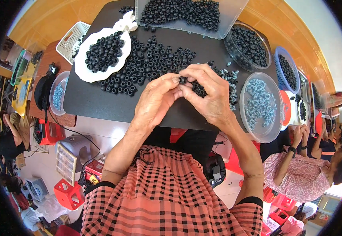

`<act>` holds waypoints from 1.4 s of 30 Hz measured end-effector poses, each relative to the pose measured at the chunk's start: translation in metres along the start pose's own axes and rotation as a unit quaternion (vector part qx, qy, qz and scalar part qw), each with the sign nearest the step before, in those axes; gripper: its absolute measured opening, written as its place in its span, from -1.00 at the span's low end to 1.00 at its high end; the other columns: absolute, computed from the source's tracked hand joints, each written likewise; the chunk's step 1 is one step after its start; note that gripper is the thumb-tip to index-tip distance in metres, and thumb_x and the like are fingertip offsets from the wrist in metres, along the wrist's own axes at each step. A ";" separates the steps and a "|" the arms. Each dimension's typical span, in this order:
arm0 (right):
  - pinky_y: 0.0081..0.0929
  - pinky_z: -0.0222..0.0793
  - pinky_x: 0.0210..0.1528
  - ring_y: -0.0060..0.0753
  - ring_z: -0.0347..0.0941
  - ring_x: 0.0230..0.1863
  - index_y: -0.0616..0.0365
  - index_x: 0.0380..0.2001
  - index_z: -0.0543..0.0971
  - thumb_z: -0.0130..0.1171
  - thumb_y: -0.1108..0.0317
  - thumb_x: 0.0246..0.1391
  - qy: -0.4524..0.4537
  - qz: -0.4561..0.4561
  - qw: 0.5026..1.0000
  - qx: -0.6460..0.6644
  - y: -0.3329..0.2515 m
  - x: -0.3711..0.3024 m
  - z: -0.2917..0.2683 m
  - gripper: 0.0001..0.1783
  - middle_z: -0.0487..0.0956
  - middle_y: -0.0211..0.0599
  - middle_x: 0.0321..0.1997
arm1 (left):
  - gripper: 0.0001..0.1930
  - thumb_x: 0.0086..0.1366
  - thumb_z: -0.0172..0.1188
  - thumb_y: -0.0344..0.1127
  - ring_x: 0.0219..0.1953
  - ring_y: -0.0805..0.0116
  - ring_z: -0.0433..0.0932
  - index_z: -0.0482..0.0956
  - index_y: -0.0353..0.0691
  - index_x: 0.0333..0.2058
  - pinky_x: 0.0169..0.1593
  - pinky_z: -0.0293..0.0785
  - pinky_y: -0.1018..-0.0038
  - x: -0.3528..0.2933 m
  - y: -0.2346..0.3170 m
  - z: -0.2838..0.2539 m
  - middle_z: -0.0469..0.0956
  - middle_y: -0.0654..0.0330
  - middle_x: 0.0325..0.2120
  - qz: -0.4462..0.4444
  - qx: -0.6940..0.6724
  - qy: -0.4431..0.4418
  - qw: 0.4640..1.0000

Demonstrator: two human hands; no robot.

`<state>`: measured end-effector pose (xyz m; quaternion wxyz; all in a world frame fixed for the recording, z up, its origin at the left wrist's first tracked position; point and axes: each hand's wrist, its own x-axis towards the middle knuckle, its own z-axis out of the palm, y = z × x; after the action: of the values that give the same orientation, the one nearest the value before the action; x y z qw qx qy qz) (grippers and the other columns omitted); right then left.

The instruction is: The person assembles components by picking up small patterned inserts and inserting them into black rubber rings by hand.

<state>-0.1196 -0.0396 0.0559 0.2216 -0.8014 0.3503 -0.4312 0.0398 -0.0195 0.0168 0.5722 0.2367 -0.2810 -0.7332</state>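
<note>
Both of my hands meet over the near half of the dark table (96, 102). Between my fingertips is a small round black part with a hole (183, 80). My left hand (154, 98) pinches it from the left with thumb and finger. My right hand (210, 94) closes on it from the right, its fingers curled. Just beyond my hands spreads a loose pile of similar black parts (151, 59). To the right of the pile lie small clear-blue pieces (232, 76), partly mixed with black ones.
A white scalloped dish (83, 70) holds black parts at the left. A clear bin (226, 17) and a glass bowl (268, 53) of black parts stand farther back. A plastic bowl (244, 112) holds blue pieces at the right. A co-worker (297, 169) sits to the right.
</note>
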 end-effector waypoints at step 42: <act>-0.29 0.44 -0.30 -0.08 0.52 -0.43 0.26 -0.43 0.56 0.15 0.54 -0.21 -0.156 0.017 0.947 -0.279 0.128 0.103 -0.001 -0.84 0.55 -0.06 -0.47 | -0.81 0.35 -0.04 -0.43 -0.17 0.29 0.55 0.46 -0.36 -0.13 0.04 0.40 0.36 -0.009 -0.019 -0.008 0.59 0.06 -0.39 -0.074 0.002 0.003 0.997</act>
<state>-0.1287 -0.2014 0.0274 0.0483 -0.8825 0.4310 -0.1817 0.0338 -0.0083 -0.0023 0.5165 0.2603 -0.2624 -0.7724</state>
